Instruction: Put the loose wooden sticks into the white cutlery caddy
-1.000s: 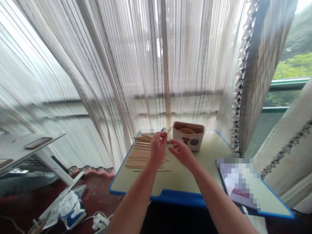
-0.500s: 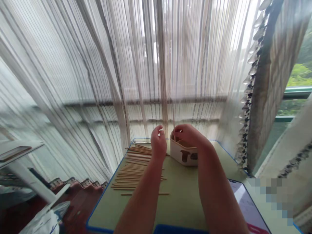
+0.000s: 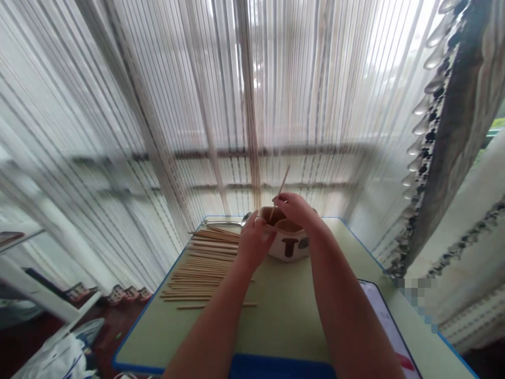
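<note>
My right hand [image 3: 295, 209] is pinched round a thin wooden stick [image 3: 281, 189] that stands tilted over the white and brown holder box [image 3: 288, 246] at the far end of the green table [image 3: 272, 321]. My left hand [image 3: 252, 243] rests against the box's left side, fingers curled at its rim. Many more wooden sticks [image 3: 205, 260] lie side by side in a row on the table, left of my left arm. A metal spoon [image 3: 231, 221] lies behind the sticks.
Striped sheer curtains [image 3: 221, 105] hang close behind the table. A darker patterned curtain [image 3: 445, 147] hangs at the right. A sheet of paper [image 3: 389, 326] lies on the table's right part. A white shelf [image 3: 23, 252] and a plastic bag [image 3: 63, 358] are at the lower left.
My right hand went from the sticks to the box and now holds one stick upright over it. My left hand moved against the box's side. The view has tilted and come closer.
</note>
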A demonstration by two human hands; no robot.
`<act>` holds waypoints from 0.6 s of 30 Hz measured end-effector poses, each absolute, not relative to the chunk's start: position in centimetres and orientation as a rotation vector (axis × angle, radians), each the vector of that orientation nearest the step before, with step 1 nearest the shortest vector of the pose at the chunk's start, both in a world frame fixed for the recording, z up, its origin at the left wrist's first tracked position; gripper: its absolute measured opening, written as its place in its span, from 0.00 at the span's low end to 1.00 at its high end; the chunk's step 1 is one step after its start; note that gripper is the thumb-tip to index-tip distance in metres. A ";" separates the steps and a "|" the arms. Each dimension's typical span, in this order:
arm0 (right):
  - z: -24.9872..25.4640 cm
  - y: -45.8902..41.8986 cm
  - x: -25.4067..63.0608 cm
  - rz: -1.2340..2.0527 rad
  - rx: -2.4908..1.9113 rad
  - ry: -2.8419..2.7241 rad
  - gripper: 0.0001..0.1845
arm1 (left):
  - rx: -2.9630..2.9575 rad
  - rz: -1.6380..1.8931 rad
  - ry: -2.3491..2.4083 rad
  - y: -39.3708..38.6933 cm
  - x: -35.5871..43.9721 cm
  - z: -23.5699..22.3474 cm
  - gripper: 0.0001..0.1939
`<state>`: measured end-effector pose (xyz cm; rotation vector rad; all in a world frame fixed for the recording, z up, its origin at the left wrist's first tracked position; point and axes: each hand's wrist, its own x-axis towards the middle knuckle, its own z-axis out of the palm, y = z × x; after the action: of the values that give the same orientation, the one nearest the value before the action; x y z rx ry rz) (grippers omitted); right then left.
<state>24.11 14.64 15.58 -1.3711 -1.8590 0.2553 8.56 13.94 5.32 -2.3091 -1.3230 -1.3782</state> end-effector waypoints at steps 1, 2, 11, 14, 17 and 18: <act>15.7 14.3 24.1 0.291 -1.368 -1.869 0.14 | -2.304 -1.409 -1.296 13.6 8.6 5.5 0.16; 15.8 14.1 24.1 0.331 -1.363 -1.876 0.14 | -2.301 -1.431 -1.277 13.2 8.6 5.7 0.15; 15.5 13.9 23.1 0.270 -1.366 -2.040 0.12 | -2.187 -1.480 -1.271 12.7 8.5 5.8 0.17; 15.0 14.1 22.8 0.300 -1.302 -2.040 0.10 | -2.167 -1.509 -1.261 12.9 8.5 5.7 0.17; 14.4 14.6 22.7 0.364 -1.258 -2.006 0.12 | -2.161 -1.495 -1.268 12.7 8.4 5.6 0.15; 14.2 14.8 22.8 0.378 -1.249 -1.984 0.13 | -2.158 -1.484 -1.273 12.7 8.4 5.6 0.15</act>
<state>22.77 14.78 14.19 -1.2487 -1.9843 0.3780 8.35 12.69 5.58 -2.1581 -1.2727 -1.4839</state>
